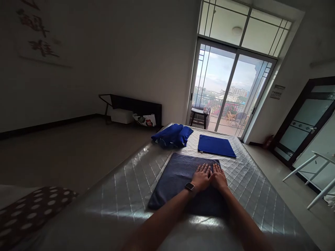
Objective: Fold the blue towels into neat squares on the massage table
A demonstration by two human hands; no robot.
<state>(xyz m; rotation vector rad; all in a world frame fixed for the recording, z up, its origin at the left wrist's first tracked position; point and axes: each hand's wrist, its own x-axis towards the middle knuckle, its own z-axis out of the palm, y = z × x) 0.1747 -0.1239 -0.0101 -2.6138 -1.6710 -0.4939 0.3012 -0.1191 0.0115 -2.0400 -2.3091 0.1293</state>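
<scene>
A dark grey-blue cloth (172, 177), which looks like a towel, lies spread flat on a quilted, shiny mattress (125, 184). Both my hands rest palm down on its right half, side by side and touching near the thumbs. My left hand (202, 177) is flat with fingers stretched away from me, and a watch (190, 187) sits on that wrist. Toward the cloth's right edge lies my right hand (219, 176), fingers also extended. Beyond them a bright blue cloth (216, 145) lies flat as a neat rectangle. Left of it is a crumpled heap of blue cloth (172, 135).
Brown polka-dot fabric (34, 209) is at the lower left. A dark bench (136, 106) with a white box (121, 116) stands against the wall. Sliding glass doors (230, 90) are beyond the mattress. White table legs (314, 174) and a dark-framed door (300, 122) are on the right.
</scene>
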